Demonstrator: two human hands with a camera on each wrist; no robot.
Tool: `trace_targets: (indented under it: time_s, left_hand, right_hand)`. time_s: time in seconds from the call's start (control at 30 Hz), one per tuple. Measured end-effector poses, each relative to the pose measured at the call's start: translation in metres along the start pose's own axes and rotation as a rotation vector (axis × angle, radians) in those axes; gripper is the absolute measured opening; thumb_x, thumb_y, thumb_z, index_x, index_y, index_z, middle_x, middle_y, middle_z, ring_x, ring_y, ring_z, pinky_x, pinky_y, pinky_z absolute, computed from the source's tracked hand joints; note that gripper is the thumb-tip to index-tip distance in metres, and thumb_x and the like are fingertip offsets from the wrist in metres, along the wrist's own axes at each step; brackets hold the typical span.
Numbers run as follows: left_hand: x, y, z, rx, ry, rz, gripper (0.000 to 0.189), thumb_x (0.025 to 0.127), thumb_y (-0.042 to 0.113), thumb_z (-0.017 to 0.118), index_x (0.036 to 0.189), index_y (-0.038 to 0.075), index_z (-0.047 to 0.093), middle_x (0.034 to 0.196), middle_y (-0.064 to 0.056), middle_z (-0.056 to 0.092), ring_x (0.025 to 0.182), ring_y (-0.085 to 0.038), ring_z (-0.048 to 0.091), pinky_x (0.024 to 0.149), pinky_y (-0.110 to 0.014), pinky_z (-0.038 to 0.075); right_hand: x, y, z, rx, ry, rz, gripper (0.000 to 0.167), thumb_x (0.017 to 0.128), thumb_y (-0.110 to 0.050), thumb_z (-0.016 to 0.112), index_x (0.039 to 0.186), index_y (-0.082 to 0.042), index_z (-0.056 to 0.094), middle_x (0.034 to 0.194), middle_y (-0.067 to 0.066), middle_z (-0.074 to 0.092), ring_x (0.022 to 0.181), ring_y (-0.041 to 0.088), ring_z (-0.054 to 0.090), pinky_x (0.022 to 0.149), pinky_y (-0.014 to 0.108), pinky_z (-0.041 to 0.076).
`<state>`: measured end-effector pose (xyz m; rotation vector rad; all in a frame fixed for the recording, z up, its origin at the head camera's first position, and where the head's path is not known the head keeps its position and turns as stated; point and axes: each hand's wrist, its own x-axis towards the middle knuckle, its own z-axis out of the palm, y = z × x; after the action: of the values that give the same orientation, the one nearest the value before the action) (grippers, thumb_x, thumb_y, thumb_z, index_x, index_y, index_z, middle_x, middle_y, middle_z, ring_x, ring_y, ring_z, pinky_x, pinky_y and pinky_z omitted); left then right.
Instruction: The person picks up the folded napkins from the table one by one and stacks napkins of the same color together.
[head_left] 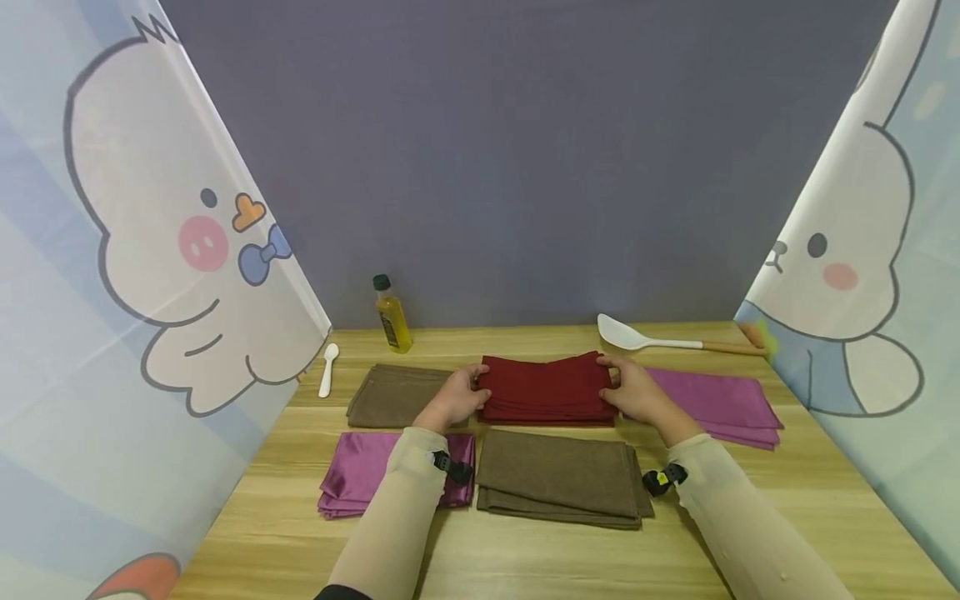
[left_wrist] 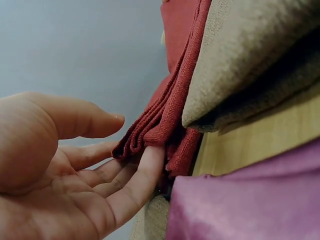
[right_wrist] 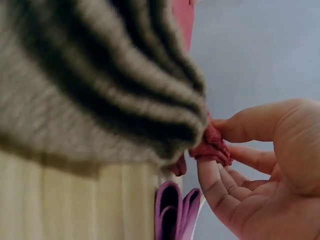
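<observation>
A folded red cloth [head_left: 547,387], several layers thick, lies at the middle of the table between both hands. At its left edge, my left hand [head_left: 459,395] has its fingers under the layers; in the left wrist view the thumb [left_wrist: 95,120] stands apart from the cloth. My right hand [head_left: 636,392] pinches the right edge, thumb above and fingers beneath, as the right wrist view shows. Just in front of the red cloth lies a folded brown cloth [head_left: 558,471]. A second brown cloth [head_left: 397,396] is beside the left hand, and a purple cloth [head_left: 712,400] beside the right.
Another purple cloth [head_left: 360,467] lies partly under the left forearm. At the back left stand an oil bottle [head_left: 392,321] and, further left, a small white spoon [head_left: 328,371]. A white spatula [head_left: 622,335] with a wooden handle lies at the back right, near the grey backdrop [head_left: 525,167].
</observation>
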<state>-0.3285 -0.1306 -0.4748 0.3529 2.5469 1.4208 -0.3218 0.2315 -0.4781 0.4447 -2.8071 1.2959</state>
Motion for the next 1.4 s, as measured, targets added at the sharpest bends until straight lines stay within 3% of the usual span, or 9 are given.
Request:
trace_targets:
  time_s: [0.07,0.2,0.37,0.57,0.83,0.97,1.13,1.27,1.4]
  left_hand:
    - [0.0,0.001,0.0,0.017,0.003,-0.001,0.055,0.106,0.011,0.061,0.158,0.008,0.044,0.158,-0.016,0.046,0.103,-0.022,0.067,0.091,-0.042,0.056]
    - [0.0,0.004,0.0,0.034,-0.003,-0.01,0.058,0.106,0.017,0.062,0.16,0.007,0.041,0.157,-0.017,0.046,0.106,-0.02,0.067,0.099,-0.045,0.053]
    - [-0.003,0.006,0.0,0.023,-0.019,-0.026,0.065,0.107,0.022,0.061,0.162,0.002,0.033,0.16,-0.022,0.042,0.117,-0.03,0.066,0.107,-0.05,0.048]
    - [-0.007,0.009,0.001,0.043,-0.02,-0.042,0.066,0.107,0.025,0.061,0.161,0.0,0.034,0.163,-0.022,0.037,0.149,-0.038,0.037,0.117,-0.054,0.036]
    - [-0.012,0.012,0.0,0.049,-0.029,-0.059,0.069,0.107,0.03,0.06,0.163,0.002,0.032,0.166,-0.022,0.032,0.15,-0.04,0.035,0.117,-0.057,0.036]
    - [-0.016,0.015,0.001,0.084,0.016,-0.01,0.067,0.106,0.027,0.062,0.161,0.001,0.034,0.161,-0.026,0.039,0.146,-0.042,0.04,0.115,-0.057,0.038]
    - [-0.021,0.013,0.006,0.115,0.119,0.089,0.061,0.105,0.018,0.064,0.158,0.002,0.04,0.155,-0.022,0.047,0.142,-0.038,0.046,0.114,-0.054,0.04]
    - [-0.027,0.012,0.009,0.062,0.169,0.161,0.056,0.103,0.012,0.065,0.153,0.0,0.042,0.151,-0.02,0.05,0.138,-0.038,0.049,0.113,-0.055,0.041]
    - [-0.037,0.014,0.009,0.027,0.18,0.22,0.055,0.103,0.01,0.064,0.153,0.001,0.042,0.149,-0.018,0.051,0.134,-0.037,0.051,0.111,-0.055,0.042]
  right_hand:
    - [0.0,-0.002,0.0,-0.006,-0.005,0.001,0.066,0.09,0.002,0.071,0.151,0.009,0.045,0.129,0.038,0.053,0.067,0.028,0.066,0.045,0.037,0.054]
    - [-0.001,-0.004,0.0,-0.051,-0.01,0.0,0.064,0.09,0.001,0.073,0.147,0.013,0.047,0.136,0.039,0.049,0.091,0.036,0.068,0.047,0.035,0.054]
    - [-0.002,-0.005,0.0,-0.103,-0.022,-0.007,0.06,0.09,-0.002,0.075,0.143,0.014,0.052,0.131,0.038,0.057,0.11,0.045,0.065,0.066,0.038,0.059]
    - [-0.002,-0.005,0.0,-0.154,-0.04,-0.005,0.051,0.092,-0.004,0.073,0.137,0.014,0.058,0.121,0.033,0.067,0.112,0.045,0.066,0.089,0.052,0.056]
    - [-0.006,-0.013,0.002,-0.206,-0.057,-0.031,0.05,0.093,-0.006,0.072,0.136,0.015,0.058,0.131,0.036,0.059,0.121,0.052,0.06,0.101,0.06,0.05]
    - [-0.01,-0.019,-0.002,-0.206,-0.01,-0.078,0.049,0.092,-0.006,0.075,0.135,0.011,0.061,0.133,0.035,0.056,0.119,0.053,0.06,0.099,0.062,0.05]
    - [-0.02,-0.023,-0.006,-0.184,0.001,-0.138,0.046,0.092,-0.006,0.076,0.133,0.01,0.063,0.127,0.032,0.058,0.114,0.053,0.061,0.094,0.062,0.052]
    - [-0.028,-0.023,-0.009,-0.155,0.025,-0.15,0.043,0.093,-0.005,0.076,0.133,0.007,0.064,0.127,0.028,0.059,0.116,0.05,0.062,0.093,0.061,0.053]
    - [-0.039,-0.023,-0.013,-0.139,0.021,-0.149,0.043,0.095,-0.007,0.075,0.135,0.005,0.063,0.131,0.028,0.058,0.117,0.049,0.061,0.092,0.062,0.054]
